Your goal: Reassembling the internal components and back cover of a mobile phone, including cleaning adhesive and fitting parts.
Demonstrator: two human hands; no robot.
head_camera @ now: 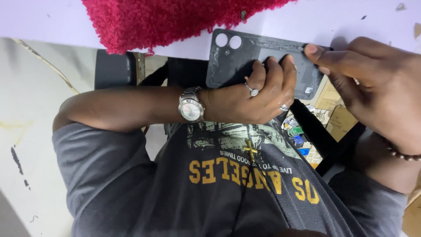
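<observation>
Closest to us hangs our dark grey printed cotton T-shirt point(228, 193), with a small gold cross pendant point(250, 149) on a thin black cord lying over its print. Just past it, our left hand point(250, 94) is closed on the dark grey flat plastic phone back cover point(245, 57), fingers curled over its lower edge and pressing on its inner face, the cover clamped between fingers and palm. Our right hand point(372, 83) meets the same cover at its far end, the thumb laid flat along the top edge and the fingers folded behind, so this grip is also shut on the cover. It is held in the air between both hands, inner side toward us, its two round camera holes at the end away from the right hand. On the left hand we see a silver ring with a pale stone point(253, 91), and on that wrist a silver metal wristwatch point(191, 105). A brown beaded bracelet point(403, 154) circles the right wrist. Beyond the cover lies a fluffy red cloth point(166, 19) on the pale bench point(351, 19). Under the hands a small heap of coloured parts point(298, 134) shows, too blurred to tell apart.
</observation>
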